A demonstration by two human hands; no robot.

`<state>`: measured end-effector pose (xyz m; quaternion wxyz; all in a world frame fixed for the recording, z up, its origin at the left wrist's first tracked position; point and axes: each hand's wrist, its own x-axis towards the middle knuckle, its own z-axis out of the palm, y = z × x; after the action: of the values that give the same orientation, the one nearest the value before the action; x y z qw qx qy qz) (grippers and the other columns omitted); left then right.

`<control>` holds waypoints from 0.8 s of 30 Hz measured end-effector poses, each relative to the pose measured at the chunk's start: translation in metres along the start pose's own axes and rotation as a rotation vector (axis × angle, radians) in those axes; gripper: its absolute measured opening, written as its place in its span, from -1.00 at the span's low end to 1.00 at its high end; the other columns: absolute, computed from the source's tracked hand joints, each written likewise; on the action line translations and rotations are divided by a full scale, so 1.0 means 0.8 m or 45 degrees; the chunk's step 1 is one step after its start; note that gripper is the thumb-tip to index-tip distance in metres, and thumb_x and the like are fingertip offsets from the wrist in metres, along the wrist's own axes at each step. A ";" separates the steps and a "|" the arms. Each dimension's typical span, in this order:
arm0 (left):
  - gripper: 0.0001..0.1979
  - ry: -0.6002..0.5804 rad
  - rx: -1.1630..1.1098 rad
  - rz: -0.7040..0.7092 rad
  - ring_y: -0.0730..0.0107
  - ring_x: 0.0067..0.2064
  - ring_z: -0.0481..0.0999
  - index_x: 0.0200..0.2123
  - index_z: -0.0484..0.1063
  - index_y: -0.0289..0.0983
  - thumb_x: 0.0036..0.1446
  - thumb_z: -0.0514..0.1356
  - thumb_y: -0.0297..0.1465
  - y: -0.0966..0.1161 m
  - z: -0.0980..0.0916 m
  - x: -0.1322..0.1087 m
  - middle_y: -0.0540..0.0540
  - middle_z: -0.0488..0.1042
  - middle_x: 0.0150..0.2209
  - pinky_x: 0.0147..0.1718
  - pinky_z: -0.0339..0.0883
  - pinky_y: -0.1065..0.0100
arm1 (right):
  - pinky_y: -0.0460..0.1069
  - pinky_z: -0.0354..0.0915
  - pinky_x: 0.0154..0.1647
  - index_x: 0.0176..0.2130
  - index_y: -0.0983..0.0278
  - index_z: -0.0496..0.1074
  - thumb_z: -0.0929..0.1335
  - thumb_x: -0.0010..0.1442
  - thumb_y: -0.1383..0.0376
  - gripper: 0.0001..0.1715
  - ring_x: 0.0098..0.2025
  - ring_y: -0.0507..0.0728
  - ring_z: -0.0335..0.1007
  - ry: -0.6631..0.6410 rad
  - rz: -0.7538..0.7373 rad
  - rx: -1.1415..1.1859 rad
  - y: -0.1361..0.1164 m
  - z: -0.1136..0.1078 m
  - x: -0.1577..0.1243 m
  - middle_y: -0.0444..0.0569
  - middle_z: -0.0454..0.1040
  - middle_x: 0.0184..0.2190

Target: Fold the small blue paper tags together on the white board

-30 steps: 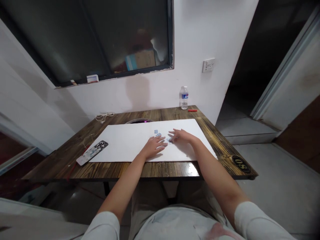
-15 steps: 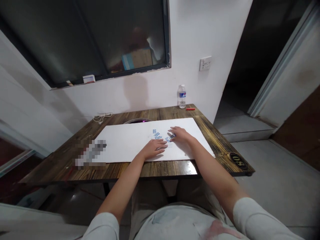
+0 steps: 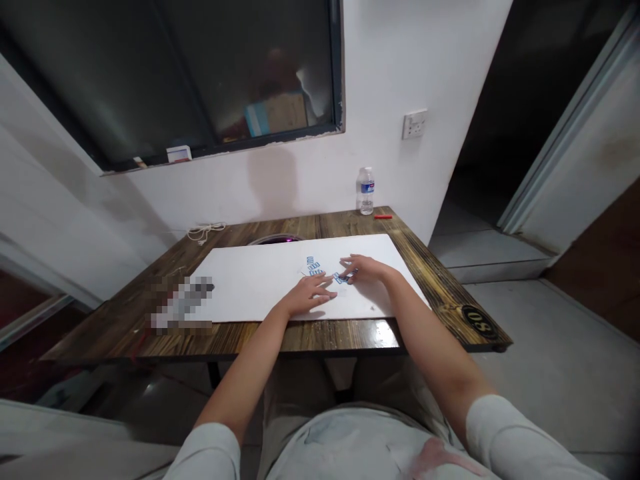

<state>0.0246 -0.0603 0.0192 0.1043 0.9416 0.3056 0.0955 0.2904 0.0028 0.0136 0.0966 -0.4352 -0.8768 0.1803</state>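
A white board point(image 3: 250, 283) covers the middle of the wooden worktop point(image 3: 425, 272), and small blue-and-white pieces lie on it in two groups. The left cluster point(image 3: 313, 265) lies just beyond the fingers of the left hand point(image 3: 303, 297), on the side towards the worktop's far edge, its nearest piece right beside them. Those fingers are spread and released, pointing towards the worktop's right edge.

The right cluster point(image 3: 337, 278) lies between the two hands, partly beneath the curved fingers of the right hand point(image 3: 371, 268). Its fingertips reach down to these pieces; I cannot tell whether they grasp one or merely touch it.

Near the worktop's far right corner, a clear bottle point(image 3: 367, 191) stands upright with a red pen-like stick point(image 3: 383, 217) beside it. A white cable point(image 3: 206, 231) lies near the far left corner.
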 end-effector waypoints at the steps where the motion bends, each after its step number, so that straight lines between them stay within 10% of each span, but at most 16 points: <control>1: -0.61 0.001 -0.023 0.019 0.12 0.37 0.08 0.05 0.50 -0.02 0.34 -0.02 -0.13 0.000 0.000 0.000 -0.06 0.22 0.32 0.27 0.03 0.01 | 0.22 0.06 0.33 -0.05 0.04 0.59 0.47 0.03 0.27 -0.57 0.39 0.38 -0.03 -0.006 0.002 0.001 0.005 0.000 -0.002 -0.14 0.22 0.30; 11: -0.66 0.290 -0.078 -0.066 0.14 0.24 0.32 -0.07 0.58 -0.09 0.30 0.07 -0.14 0.006 -0.006 -0.001 -0.10 0.43 0.17 0.21 0.16 0.04 | 0.21 0.00 0.36 0.23 0.13 0.35 0.53 -0.02 0.08 -0.15 0.39 0.33 -0.04 0.138 -0.035 0.042 -0.007 0.000 0.002 0.04 0.16 0.34; 15: -0.69 0.194 -0.084 -0.016 0.14 0.25 0.30 -0.20 0.63 -0.06 0.29 0.10 -0.13 0.001 -0.008 -0.001 -0.06 0.46 0.15 0.23 0.11 0.02 | 0.29 -0.09 0.37 0.31 0.11 0.21 0.57 -0.16 -0.04 0.14 0.43 0.41 -0.21 0.053 -0.074 0.003 -0.029 0.011 0.006 0.05 0.03 0.39; 24: -0.70 0.267 0.091 -0.179 0.14 0.20 0.36 -0.13 0.61 -0.08 0.30 0.09 -0.19 -0.009 -0.001 -0.002 -0.07 0.48 0.12 0.16 0.16 0.02 | 0.31 -0.01 0.31 0.26 0.08 0.29 0.50 0.01 0.00 -0.12 0.40 0.42 -0.14 0.042 -0.017 -0.069 -0.025 0.021 0.015 0.04 0.09 0.37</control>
<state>0.0192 -0.0558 0.0178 0.0447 0.9059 0.3833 0.1747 0.2629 -0.0025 0.0064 0.1004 -0.4346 -0.8826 0.1487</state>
